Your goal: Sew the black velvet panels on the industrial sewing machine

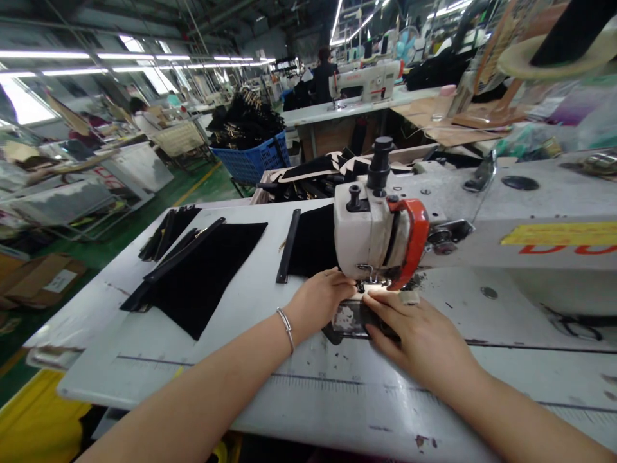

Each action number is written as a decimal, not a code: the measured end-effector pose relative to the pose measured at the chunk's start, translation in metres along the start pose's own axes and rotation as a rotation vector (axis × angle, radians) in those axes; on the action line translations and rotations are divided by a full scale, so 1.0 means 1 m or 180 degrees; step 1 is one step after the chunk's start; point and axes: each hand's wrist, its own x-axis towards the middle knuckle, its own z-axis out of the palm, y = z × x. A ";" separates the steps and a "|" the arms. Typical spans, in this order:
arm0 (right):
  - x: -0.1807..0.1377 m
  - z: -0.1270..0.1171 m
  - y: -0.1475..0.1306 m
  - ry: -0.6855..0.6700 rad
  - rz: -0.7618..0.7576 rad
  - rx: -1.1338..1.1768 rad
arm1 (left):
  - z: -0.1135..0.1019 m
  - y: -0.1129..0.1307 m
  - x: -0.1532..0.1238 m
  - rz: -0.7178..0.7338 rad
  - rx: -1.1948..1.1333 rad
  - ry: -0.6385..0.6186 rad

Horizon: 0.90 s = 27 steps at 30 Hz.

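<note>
My left hand point(322, 301), with a silver bangle at the wrist, is at the left of the sewing machine's point(359, 225) presser foot. Its fingers are bent and pressed together; what lies beneath them is hidden. Just behind those fingertips lies a black fabric panel point(313, 238) with a dark strip along its left edge, running partly behind the machine head. To the right of the foot, my right hand point(418, 328) lies with fingers stretched out and thumb apart. Its fingertips rest on a pale strip point(378, 289) under the lit needle area.
More black panels point(207, 276) and a small dark bundle point(168, 231) lie on the white table point(250, 360) at left. Behind it stand a box of dark pieces point(308, 183) and a loaded blue crate point(255, 157). A thread cone point(569, 32) rises at upper right.
</note>
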 end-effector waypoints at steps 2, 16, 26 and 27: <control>0.001 0.001 0.001 -0.0034 0.0033 -0.0004 | 0.000 -0.001 0.002 -0.0052 0.0072 0.0076; 0.002 0.007 0.002 -0.0025 0.0147 0.0127 | 0.004 -0.001 0.003 -0.0338 0.0020 0.0248; 0.004 0.009 0.003 -0.0023 0.0128 0.0191 | 0.002 0.000 0.003 -0.0426 -0.0142 0.0282; 0.003 0.009 0.003 -0.0014 0.0109 0.0199 | 0.003 -0.001 0.003 -0.0426 -0.0158 0.0259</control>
